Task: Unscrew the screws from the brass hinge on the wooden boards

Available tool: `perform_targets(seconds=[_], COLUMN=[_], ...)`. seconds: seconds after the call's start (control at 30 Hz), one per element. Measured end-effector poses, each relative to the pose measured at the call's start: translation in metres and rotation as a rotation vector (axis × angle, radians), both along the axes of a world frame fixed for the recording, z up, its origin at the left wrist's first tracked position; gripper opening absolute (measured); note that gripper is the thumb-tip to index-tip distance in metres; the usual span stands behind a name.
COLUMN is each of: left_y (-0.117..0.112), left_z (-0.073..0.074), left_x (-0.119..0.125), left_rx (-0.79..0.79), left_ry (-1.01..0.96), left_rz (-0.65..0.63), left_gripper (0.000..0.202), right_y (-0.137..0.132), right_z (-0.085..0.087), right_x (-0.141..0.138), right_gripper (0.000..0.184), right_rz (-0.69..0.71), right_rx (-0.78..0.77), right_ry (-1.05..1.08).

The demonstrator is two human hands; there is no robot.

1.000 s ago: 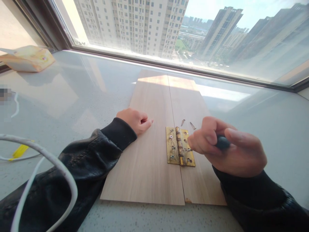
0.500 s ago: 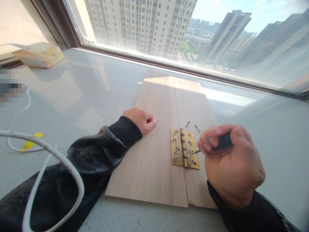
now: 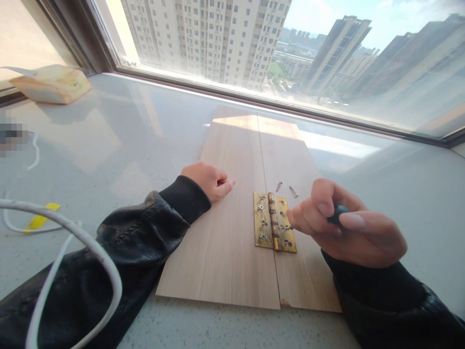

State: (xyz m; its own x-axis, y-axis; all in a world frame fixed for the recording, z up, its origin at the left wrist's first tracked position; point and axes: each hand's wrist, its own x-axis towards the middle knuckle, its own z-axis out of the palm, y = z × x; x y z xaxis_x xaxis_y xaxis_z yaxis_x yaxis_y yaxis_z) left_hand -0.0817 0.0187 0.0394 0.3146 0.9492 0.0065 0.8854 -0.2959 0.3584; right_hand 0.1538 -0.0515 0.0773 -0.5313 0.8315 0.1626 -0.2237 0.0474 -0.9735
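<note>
My right hand (image 3: 356, 228) is wrapped round the dark handle of a screwdriver (image 3: 339, 213), thumb on the handle's end. Its shaft is mostly hidden by my fingers, and the tip is near a screw on the right leaf of a worn brass hinge (image 3: 263, 223). The hinge lies across the seam of two pale wooden boards (image 3: 221, 261). Several screws sit in its leaves. Just above it, two loose screws (image 3: 279, 186) lie on the right board. Closed in a loose fist, my left hand (image 3: 207, 180) rests on the left board, with nothing visible in it.
A white cable (image 3: 112, 276) loops in front of my left sleeve. On the speckled white sill (image 3: 109, 145) are a yellow tag (image 3: 41, 218) and, at the back left, a pale packet (image 3: 53, 85). A framed window (image 3: 218, 92) runs along the far side.
My right hand has turned about the screwdriver handle, the wrist rolling so that the thumb now points left. My left hand stays on the board. The whole view has shifted slightly.
</note>
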Motion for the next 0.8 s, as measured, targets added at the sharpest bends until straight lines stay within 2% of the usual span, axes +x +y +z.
perform_targets(seconds=[0.07, 0.17, 0.23, 0.33, 0.4, 0.47, 0.57, 0.7, 0.8], left_y=[0.000, 0.000, 0.000, 0.001, 0.001, 0.001, 0.001, 0.000, 0.000], left_z=[0.001, 0.000, -0.002, -0.004, -0.005, -0.005, -0.004, -0.002, 0.000], left_x=[0.000, 0.000, 0.000, -0.001, -0.001, -0.001, -0.001, -0.001, 0.000], left_rx=[-0.002, -0.011, -0.007, 0.013, 0.021, 0.021, 0.002, -0.006, -0.029], left_ry=[0.000, 0.000, -0.008, -0.026, -0.034, -0.036, -0.029, -0.026, -0.018], left_rz=[-0.002, 0.001, 0.001, -0.001, 0.001, 0.004, 0.004, 0.002, 0.001], left_gripper=[0.042, 0.041, 0.041, 0.042, 0.041, 0.041, 0.041, 0.042, 0.041], right_y=[-0.004, -0.011, -0.014, -0.017, -0.019, -0.021, -0.022, -0.017, -0.012], right_z=[-0.007, -0.020, -0.027, -0.033, -0.033, -0.033, -0.031, -0.031, -0.031], right_x=[-0.005, -0.013, -0.015, -0.016, -0.017, -0.018, -0.018, -0.013, -0.010], right_gripper=[0.012, 0.009, 0.014, 0.020, 0.018, 0.014, 0.012, 0.017, 0.022], right_rz=[-0.156, -0.488, -0.660, -0.837, -0.897, -0.907, -0.853, -0.711, -0.541], right_rx=[0.052, 0.218, 0.290, 0.338, 0.380, 0.410, 0.406, 0.346, 0.242], right_ry=[0.049, 0.067, 0.059, 0.024, -0.020, -0.047, -0.037, 0.057, 0.128])
